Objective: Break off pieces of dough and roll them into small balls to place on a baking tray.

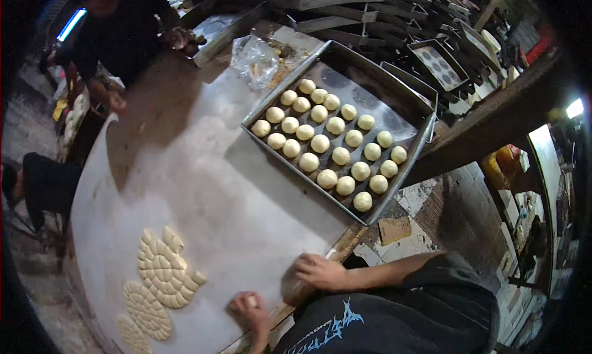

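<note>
My left hand (250,311) is curled on the pale worktop (216,218) near its front edge, around a small pale piece that looks like dough (251,301). My right hand (317,271) rests at the edge to the right, fingers curled down; what is under them is hidden. To the left lie flat sheets of dough (163,271) cut into many small segments. Beyond my right hand, a metal tray (394,187) holds several round dough balls (319,143) in rows.
Another person (123,27) stands at the far left side, hands by the worktop. A crumpled plastic bag (250,61) lies at the back. Stacked metal pans (339,12) and a dark beam (468,126) are behind and right. Cardboard (393,229) lies on the tiled floor.
</note>
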`<state>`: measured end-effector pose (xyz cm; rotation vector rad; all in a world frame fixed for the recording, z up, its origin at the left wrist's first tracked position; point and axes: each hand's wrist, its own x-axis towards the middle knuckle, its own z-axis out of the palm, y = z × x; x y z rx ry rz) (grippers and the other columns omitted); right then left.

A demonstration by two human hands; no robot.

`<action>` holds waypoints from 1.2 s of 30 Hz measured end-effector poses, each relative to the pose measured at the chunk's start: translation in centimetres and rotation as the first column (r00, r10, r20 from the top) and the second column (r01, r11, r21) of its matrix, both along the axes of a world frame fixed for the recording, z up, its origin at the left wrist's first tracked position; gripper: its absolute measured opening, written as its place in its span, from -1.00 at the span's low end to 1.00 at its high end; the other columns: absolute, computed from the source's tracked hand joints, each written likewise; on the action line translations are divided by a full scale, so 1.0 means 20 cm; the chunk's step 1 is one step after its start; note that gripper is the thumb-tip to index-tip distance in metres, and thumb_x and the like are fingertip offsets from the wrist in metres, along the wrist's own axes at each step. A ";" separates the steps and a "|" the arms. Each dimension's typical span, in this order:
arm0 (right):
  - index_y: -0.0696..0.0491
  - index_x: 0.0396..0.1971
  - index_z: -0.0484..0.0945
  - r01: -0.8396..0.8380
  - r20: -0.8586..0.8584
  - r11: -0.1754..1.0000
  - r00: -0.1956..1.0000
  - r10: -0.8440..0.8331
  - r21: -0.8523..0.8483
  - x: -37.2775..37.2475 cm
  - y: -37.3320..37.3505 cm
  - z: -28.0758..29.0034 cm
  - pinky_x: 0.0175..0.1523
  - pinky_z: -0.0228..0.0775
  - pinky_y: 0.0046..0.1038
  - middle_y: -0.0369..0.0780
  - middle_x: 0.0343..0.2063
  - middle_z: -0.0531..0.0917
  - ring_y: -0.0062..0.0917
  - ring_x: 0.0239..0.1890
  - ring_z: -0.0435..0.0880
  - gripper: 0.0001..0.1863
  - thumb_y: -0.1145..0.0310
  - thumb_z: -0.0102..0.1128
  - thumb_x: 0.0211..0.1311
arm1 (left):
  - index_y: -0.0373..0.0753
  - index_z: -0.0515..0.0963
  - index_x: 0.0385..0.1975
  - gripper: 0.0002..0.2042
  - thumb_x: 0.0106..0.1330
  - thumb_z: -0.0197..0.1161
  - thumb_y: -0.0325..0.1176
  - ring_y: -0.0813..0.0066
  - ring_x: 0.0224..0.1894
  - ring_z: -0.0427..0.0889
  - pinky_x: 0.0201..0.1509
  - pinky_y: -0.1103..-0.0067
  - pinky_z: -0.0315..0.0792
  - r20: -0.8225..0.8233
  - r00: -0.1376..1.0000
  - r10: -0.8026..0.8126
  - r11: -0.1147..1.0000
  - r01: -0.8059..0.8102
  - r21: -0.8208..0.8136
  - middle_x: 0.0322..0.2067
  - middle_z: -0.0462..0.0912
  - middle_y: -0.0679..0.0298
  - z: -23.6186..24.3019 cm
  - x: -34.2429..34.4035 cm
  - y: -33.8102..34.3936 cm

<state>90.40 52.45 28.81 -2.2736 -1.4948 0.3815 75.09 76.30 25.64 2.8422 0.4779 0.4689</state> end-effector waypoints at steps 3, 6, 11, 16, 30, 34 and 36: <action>0.09 -0.05 0.40 0.078 -0.398 0.996 0.913 -0.090 -0.047 0.23 -0.15 0.04 0.08 0.38 -0.29 -0.09 -0.05 0.46 -0.21 -0.02 0.47 -0.62 0.38 0.15 0.10 | -0.30 0.40 -0.49 -0.89 0.17 0.14 -0.42 0.05 -0.21 0.37 -0.06 0.23 0.22 0.049 0.953 0.298 0.936 -0.281 -0.212 -0.35 0.42 0.12 0.02 0.23 0.17; 0.10 -0.14 0.47 0.513 -0.718 0.828 0.663 -0.213 0.228 0.66 -0.37 0.33 -0.09 0.45 -0.38 -0.15 -0.26 0.57 -0.33 -0.19 0.57 -0.63 0.41 0.30 0.00 | -0.31 0.39 -0.48 -0.89 0.17 0.14 -0.42 0.05 -0.19 0.37 -0.05 0.24 0.22 -0.038 0.956 0.290 0.950 -0.293 -0.107 -0.35 0.42 0.09 0.07 0.37 -0.03; 0.11 -0.17 0.50 0.890 -0.083 0.438 0.450 -0.889 0.126 1.22 -0.95 0.52 -0.11 0.49 -0.37 -0.06 -0.25 0.57 -0.29 -0.14 0.60 -0.72 0.33 0.16 0.12 | -0.33 0.41 -0.46 -0.86 0.17 0.18 -0.40 0.08 -0.22 0.41 -0.08 0.31 0.31 -0.254 0.938 0.237 0.966 -0.254 -0.037 -0.34 0.45 0.05 0.06 0.10 -0.03; 0.14 -0.22 0.55 0.899 0.296 0.306 0.399 -0.868 -0.314 1.30 -1.16 0.25 0.16 0.20 0.01 0.02 -0.14 0.58 -0.03 0.07 0.46 -0.74 0.33 0.02 0.16 | -0.35 0.41 -0.02 -0.69 0.28 0.15 -0.38 0.42 -0.15 0.53 -0.07 0.55 0.43 -0.337 0.863 -0.377 0.536 -0.093 -0.839 -0.17 0.55 0.14 0.47 0.89 -0.38; 0.14 0.00 0.40 0.950 -0.688 0.104 0.285 -0.667 0.293 0.04 -0.84 0.49 0.02 0.41 -0.40 -0.03 -0.02 0.48 -0.30 0.01 0.51 -0.62 0.48 0.17 0.16 | -0.27 0.31 0.12 -0.51 0.15 0.13 -0.29 -0.01 0.03 0.42 0.13 0.25 0.27 0.239 0.635 -0.734 0.608 0.772 -0.186 -0.02 0.46 -0.03 0.27 2.24 -1.59; 0.17 -0.16 0.52 0.684 -0.827 0.679 0.525 -0.203 0.267 0.05 -0.62 0.45 -0.06 0.43 -0.44 -0.13 -0.30 0.60 -0.37 -0.22 0.61 -0.80 0.47 0.13 0.21 | -0.31 0.48 -0.18 -0.73 0.12 0.22 -0.42 0.08 -0.10 0.46 0.04 0.29 0.29 0.425 0.811 -0.402 0.690 0.573 -0.442 -0.23 0.52 0.08 0.36 1.53 -1.09; 0.17 -0.24 0.51 0.457 -0.646 0.843 0.741 -0.184 0.284 0.06 -0.34 0.25 -0.08 0.40 -0.29 -0.05 -0.30 0.56 -0.21 -0.24 0.56 -0.82 0.41 0.11 0.20 | -0.31 0.47 -0.17 -0.73 0.09 0.20 -0.48 0.11 -0.16 0.46 -0.01 0.30 0.29 0.414 0.864 -0.288 0.834 0.438 -0.334 -0.26 0.52 0.09 0.20 1.09 -0.71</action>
